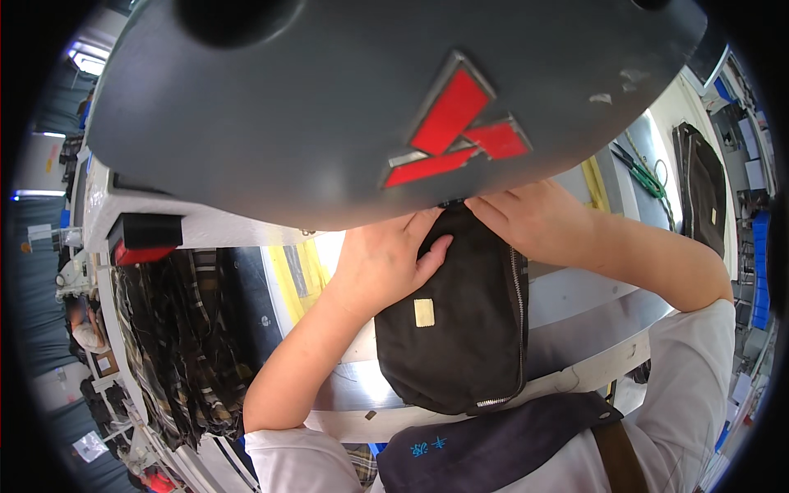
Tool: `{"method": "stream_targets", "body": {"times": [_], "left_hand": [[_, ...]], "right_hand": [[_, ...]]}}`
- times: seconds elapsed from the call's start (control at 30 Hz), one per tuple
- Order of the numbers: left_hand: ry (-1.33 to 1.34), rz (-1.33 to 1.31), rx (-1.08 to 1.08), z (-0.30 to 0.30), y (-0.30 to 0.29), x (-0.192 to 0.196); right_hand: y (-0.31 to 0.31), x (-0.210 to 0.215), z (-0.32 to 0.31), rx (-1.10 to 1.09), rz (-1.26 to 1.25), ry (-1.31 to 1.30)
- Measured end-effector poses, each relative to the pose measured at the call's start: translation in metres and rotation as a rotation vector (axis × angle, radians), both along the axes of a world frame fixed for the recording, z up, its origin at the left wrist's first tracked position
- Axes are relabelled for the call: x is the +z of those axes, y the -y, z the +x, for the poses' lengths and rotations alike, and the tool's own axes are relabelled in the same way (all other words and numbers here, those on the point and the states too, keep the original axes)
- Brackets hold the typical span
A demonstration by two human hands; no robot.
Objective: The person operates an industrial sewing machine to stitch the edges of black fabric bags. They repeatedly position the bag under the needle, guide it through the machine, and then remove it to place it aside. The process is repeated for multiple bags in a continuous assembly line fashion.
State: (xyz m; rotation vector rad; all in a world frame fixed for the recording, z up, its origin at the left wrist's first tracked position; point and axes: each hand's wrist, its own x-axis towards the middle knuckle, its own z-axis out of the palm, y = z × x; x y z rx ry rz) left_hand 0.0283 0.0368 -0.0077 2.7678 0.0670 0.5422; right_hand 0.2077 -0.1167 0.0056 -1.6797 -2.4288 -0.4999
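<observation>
A black fabric pouch (452,337) lies in front of me, its far end under the grey machine head (329,107). It has a small cream label (423,313) and a metal zipper (519,312) along its right edge. My left hand (382,259) rests flat on the pouch's far left part, thumb stretched apart from the fingers. Gripping the far right edge is my right hand (530,222), its fingers bent and pressed together on the fabric. The machine head hides the pouch's far edge and some of my fingertips.
Dark plaid fabric (181,337) hangs in a heap at the left. Yellow tape strips (297,279) mark the work surface. Green-handled snips (648,181) lie to the right, near another dark pouch (703,189). A black-and-red box (146,237) juts out at the left.
</observation>
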Motion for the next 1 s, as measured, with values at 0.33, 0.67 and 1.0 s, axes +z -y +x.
{"method": "stream_targets", "body": {"times": [0.33, 0.67, 1.0], "left_hand": [[-0.025, -0.006, 0.004, 0.001, -0.005, 0.000], [-0.048, -0.043, 0.003, -0.001, -0.005, -0.001], [-0.102, -0.028, 0.068, 0.005, -0.016, -0.002]], "right_hand": [[-0.003, -0.002, 0.003, -0.016, 0.001, 0.026], [-0.003, -0.002, 0.002, 0.007, 0.039, 0.016], [-0.015, -0.009, 0.014, -0.017, 0.023, -0.097]]}}
